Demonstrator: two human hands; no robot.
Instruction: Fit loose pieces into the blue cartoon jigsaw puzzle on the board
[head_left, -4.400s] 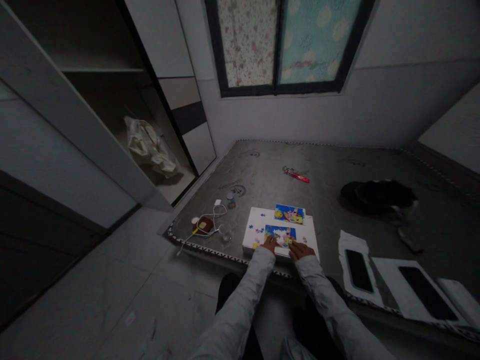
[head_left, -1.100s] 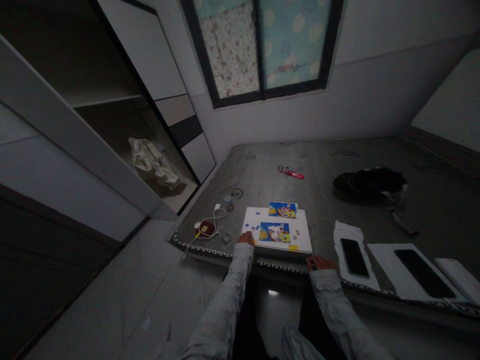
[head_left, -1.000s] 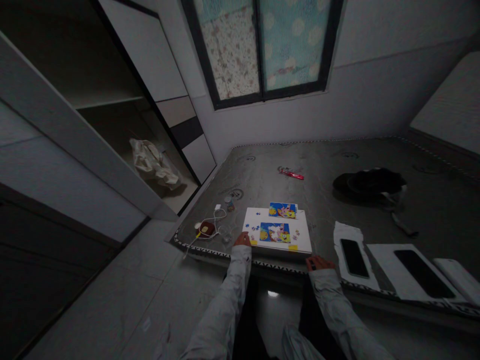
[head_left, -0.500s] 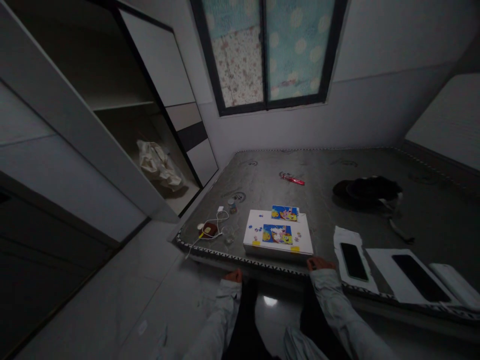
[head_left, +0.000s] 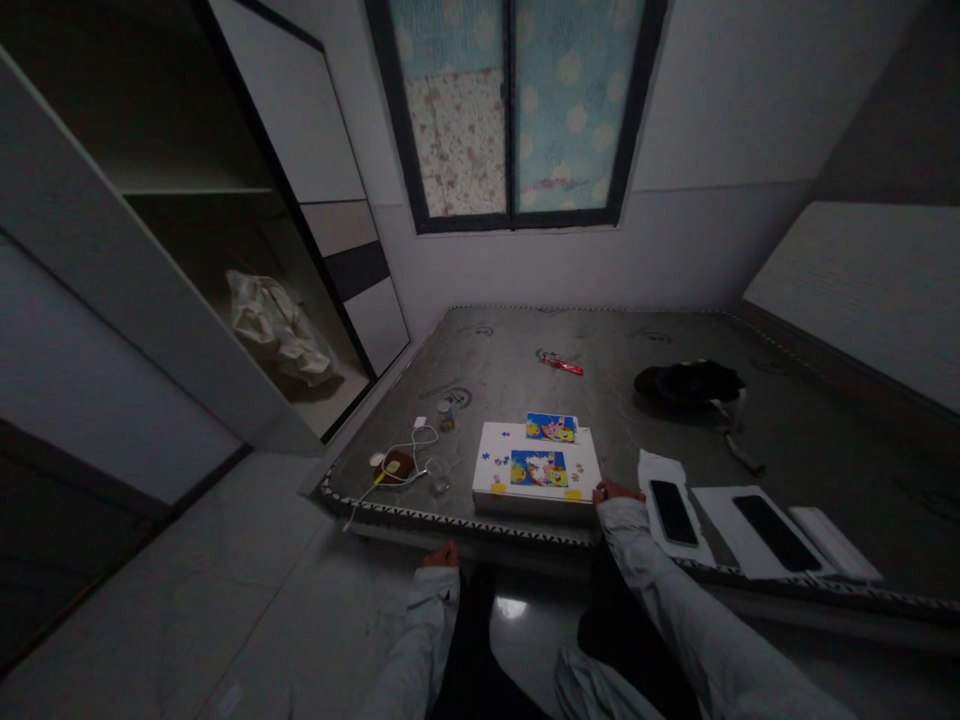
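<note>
A white board (head_left: pixel 491 463) lies near the front edge of a grey mattress (head_left: pixel 615 400), with a partly built colourful jigsaw (head_left: pixel 538 467) on it. A matching picture card (head_left: pixel 551 428) leans at the board's far edge. Loose puzzle pieces (head_left: pixel 495 461) lie left of the jigsaw. My right hand (head_left: pixel 616 492) rests at the board's front right corner, fingers curled on the mattress; what it holds, if anything, is too small to see. My left hand (head_left: pixel 440 555) hangs below the mattress edge near my knee, touching nothing, its fingers too dim to read.
Two dark phones (head_left: pixel 672 511) (head_left: pixel 775 519) lie on white sheets to the right. A charger with white cable (head_left: pixel 397 463) and a small jar (head_left: pixel 446 414) sit left of the board. A red object (head_left: pixel 561 363) and dark clothing (head_left: pixel 690 381) lie farther back. An open wardrobe (head_left: pixel 187 260) stands left.
My left hand has left the board's left edge and dropped below the mattress edge. My right hand has stayed near the front right corner. The view has pulled back and upward.
</note>
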